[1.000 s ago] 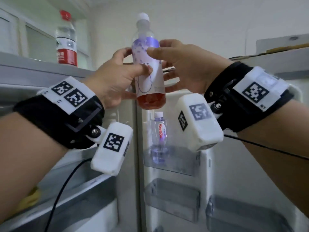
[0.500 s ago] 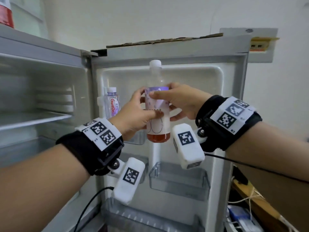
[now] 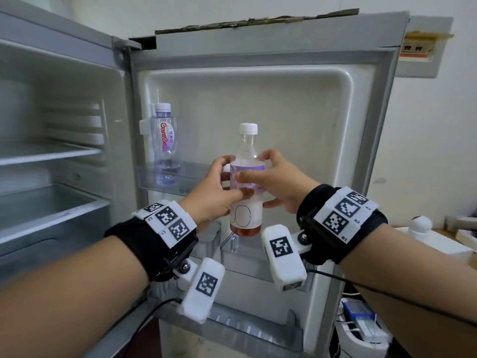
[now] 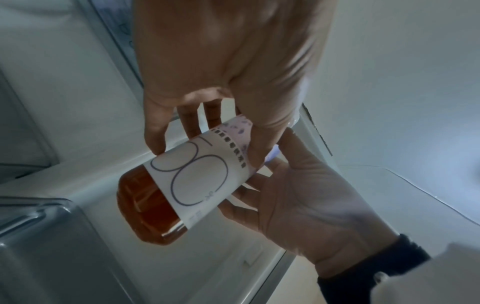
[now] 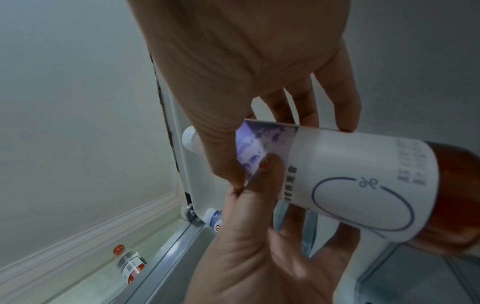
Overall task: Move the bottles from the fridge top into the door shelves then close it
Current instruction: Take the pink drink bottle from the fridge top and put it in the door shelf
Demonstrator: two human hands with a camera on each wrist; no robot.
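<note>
A white-capped bottle (image 3: 246, 202) with a purple-and-white label and amber liquid at its base hangs upright in front of the open fridge door. My left hand (image 3: 224, 182) grips its label from the left and my right hand (image 3: 271, 177) grips it from the right. Its base is just above the clear middle door shelf (image 3: 247, 257). From the left wrist, the bottle (image 4: 187, 181) shows between both hands. A purple bottle (image 3: 166, 143) stands in the upper door shelf (image 3: 193, 177). The right wrist view shows a red-capped bottle (image 5: 130, 265) on the fridge top.
The fridge compartment is open at left, with a wire shelf (image 3: 51, 153) and a drawer (image 3: 51, 210). A bottom door shelf (image 3: 258, 329) runs under my wrists. Torn cardboard (image 3: 258, 20) lies on the door's top edge. Boxes and cables (image 3: 361, 324) sit low at right.
Both hands have brought the bottle down from fridge-top height to the level of the middle door shelf. My view has tilted down onto the door.
</note>
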